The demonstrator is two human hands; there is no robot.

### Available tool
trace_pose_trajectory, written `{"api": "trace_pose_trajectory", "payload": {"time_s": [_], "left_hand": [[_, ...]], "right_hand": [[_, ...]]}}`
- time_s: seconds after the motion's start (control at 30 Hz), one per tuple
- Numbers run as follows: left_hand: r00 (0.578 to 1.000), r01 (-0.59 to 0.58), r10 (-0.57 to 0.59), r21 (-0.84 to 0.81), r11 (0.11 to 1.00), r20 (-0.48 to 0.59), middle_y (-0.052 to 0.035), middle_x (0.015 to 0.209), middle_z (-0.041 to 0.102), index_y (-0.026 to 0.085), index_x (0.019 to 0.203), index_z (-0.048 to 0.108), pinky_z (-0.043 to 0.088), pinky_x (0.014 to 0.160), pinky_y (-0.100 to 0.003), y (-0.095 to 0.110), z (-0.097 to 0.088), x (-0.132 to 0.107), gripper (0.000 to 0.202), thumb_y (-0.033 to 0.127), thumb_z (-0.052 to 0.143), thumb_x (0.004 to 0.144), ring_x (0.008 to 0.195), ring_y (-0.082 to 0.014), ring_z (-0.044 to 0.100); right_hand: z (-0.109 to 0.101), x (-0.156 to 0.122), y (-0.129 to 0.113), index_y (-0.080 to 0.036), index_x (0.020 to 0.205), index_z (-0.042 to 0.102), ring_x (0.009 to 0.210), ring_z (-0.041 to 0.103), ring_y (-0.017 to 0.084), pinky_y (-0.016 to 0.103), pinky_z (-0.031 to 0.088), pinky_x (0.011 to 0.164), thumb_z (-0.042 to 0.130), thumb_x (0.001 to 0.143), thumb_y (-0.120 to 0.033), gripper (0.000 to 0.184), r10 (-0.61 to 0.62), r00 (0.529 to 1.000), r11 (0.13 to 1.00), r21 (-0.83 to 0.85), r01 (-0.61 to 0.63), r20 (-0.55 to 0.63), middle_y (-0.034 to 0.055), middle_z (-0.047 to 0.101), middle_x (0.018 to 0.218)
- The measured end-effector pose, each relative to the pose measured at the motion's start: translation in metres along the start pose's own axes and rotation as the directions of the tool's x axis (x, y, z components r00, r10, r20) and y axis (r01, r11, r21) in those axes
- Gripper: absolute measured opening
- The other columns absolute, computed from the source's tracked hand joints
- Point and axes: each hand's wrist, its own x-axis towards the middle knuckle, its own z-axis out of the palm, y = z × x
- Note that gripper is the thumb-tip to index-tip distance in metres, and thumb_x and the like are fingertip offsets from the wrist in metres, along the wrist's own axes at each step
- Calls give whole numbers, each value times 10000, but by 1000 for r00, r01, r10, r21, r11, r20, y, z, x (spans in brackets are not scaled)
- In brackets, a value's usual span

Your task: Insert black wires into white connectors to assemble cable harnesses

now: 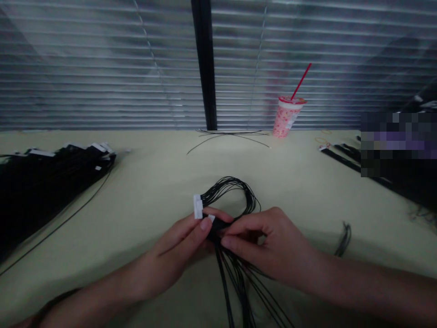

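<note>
A wire harness [251, 198] of thin black wires is held between both hands at the middle of the table. Its wires loop up and round from a white connector [198, 206], then hang down toward me in loose strands. My left hand [191, 239] pinches the harness just below that connector, with a small white piece showing by the thumb tip. Beside it, my right hand [262, 234] has thumb and forefinger closed on the bundled black wires. What lies exactly under the fingertips is partly hidden.
On the left lies a large pile of black wire harnesses [51, 191] with white connectors. More black cables [382, 182] lie at the right. Loose wires [230, 133] and a pink cup [287, 118] with a red straw sit by the window blinds. A short wire bundle [344, 239] rests near my right forearm.
</note>
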Motion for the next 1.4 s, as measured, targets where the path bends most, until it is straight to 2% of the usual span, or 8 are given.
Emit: {"api": "trace_pose_trajectory", "payload": {"time_s": [0.17,0.37,0.57,0.73,0.93,1.23,1.33,1.4], "left_hand": [[1000,-6,7,135,991,-11,-57,1016,596,239,1006,601,373,879,-348,3,2,-1,253,310,416,848,944,-205,515],[999,-32,33,142,989,-8,-45,940,612,243,998,614,400,841,-332,4,5,-2,246,292,431,841,891,-199,530],[999,-31,38,171,985,-36,-49,903,611,239,1028,611,406,820,-325,2,2,-1,272,320,432,839,830,-183,522],[996,-55,69,224,973,-57,-40,869,605,237,1017,619,397,817,-295,5,3,-2,258,302,447,836,829,-170,516],[1000,10,-9,-18,1000,21,-50,979,604,220,1024,610,378,840,-292,-1,-2,6,260,276,419,856,896,-161,516],[998,-3,23,-322,947,57,-109,988,614,154,1031,569,341,882,-374,-6,-7,10,292,287,358,879,935,-199,546],[999,30,-14,-348,937,47,-110,954,630,155,1000,573,382,815,-346,-1,-10,10,288,319,375,870,834,-185,577],[998,61,-52,-368,928,34,-93,900,638,161,983,577,397,775,-318,2,-12,10,291,341,382,865,787,-172,581]], "right_hand": [[2,1,0,-159,769,654,511,416,58,169,313,458,500,789,-309,215,48,998,992,114,-52,44,-23,544,588],[7,1,1,-156,751,637,492,427,48,155,310,444,518,765,-273,167,76,996,987,142,-80,36,-24,543,579],[5,1,-2,-171,730,578,526,455,61,169,330,490,513,764,-236,98,-13,998,997,-82,7,-65,-24,562,617],[-1,1,-8,-167,772,560,570,485,69,179,339,523,438,826,-230,148,-53,998,985,-165,56,24,-11,590,678],[-12,0,-14,-149,787,542,569,485,76,196,313,511,400,844,-232,174,-86,992,949,-295,111,94,5,579,673],[-37,-8,-27,-149,742,511,585,459,97,213,303,505,389,843,-239,182,-67,989,907,-405,114,129,23,551,680],[-50,-8,-32,-166,788,505,569,438,87,200,310,498,419,833,-230,116,-13,987,935,-348,68,159,1,538,669],[-64,-7,-36,-181,897,496,540,427,73,180,312,479,458,809,-185,96,31,975,984,-175,9,221,-22,529,637]]}}
